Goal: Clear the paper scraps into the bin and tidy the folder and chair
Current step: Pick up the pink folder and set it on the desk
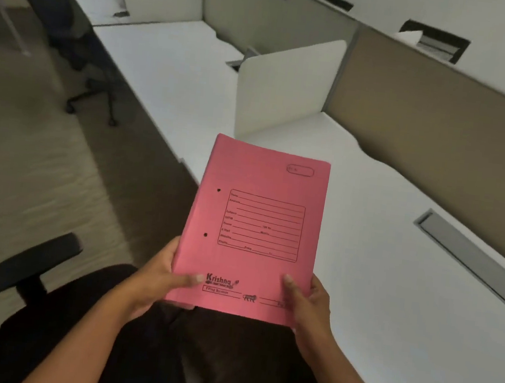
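A closed pink folder [257, 223] with a printed label box and two punch holes is held in the air over the front edge of the white desk [377, 268]. My left hand [159, 281] grips its lower left corner, thumb on the cover. At the lower right corner my right hand [307, 307] holds it the same way. A black office chair [35, 267] is below me, its armrest at the lower left. No paper scraps and no bin are in view.
A white divider panel [287, 91] stands on the desk just beyond the folder. A tan partition wall [441, 124] runs along the back, with a grey cable tray [470, 260] in the desk. A second black chair [82, 46] stands at the far left on the carpet.
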Available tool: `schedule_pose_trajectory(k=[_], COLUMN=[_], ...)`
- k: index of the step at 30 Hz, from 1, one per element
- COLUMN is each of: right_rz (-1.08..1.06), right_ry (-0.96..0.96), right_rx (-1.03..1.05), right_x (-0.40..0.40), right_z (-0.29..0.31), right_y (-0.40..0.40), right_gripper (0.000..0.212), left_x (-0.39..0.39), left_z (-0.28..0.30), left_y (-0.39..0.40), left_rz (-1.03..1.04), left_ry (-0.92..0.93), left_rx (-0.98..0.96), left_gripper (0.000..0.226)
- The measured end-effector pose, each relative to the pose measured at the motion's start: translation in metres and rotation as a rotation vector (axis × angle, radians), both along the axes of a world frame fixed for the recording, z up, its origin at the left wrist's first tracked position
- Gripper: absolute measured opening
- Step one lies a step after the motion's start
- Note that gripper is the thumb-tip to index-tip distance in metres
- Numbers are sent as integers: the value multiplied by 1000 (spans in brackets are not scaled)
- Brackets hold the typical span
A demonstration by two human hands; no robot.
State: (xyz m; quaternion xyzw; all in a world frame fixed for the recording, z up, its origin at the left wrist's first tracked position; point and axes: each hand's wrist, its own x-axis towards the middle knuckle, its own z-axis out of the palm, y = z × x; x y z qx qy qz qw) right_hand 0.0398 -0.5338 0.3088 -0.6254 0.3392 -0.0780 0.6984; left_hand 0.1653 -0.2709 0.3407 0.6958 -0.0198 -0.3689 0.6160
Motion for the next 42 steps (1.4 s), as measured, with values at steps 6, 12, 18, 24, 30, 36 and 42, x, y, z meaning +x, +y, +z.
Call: schedule_pose_trajectory(k=[6, 12, 18, 24, 30, 36, 42], right_rz=[-44, 192, 117, -51, -190, -305, -338], right_ry=[-22, 13, 85, 98, 102, 113, 116], right_rx=[5, 103, 230, 243, 258, 290, 310], right_x=[2, -9, -4, 21, 88, 174, 276], right_z=[14, 20, 3, -11, -31, -57, -93], right_y=[-79, -132, -143, -150, -178, -215, -253], right_gripper=[37, 46, 39, 33, 35, 32, 29], left_x=[-3, -6, 12, 43, 86, 171, 269], left_z=[6, -16, -23, -32, -54, -85, -115], left_y=[-80, -136, -168, -213, -271, -335, -383], left_rz=[75, 396, 483, 609, 372, 443, 498], left_ry=[-33, -92, -58, 200, 231, 187, 125], left_rx=[-38, -12, -14, -219, -183, -128, -61], left_gripper=[54, 21, 19, 23, 35, 38, 31])
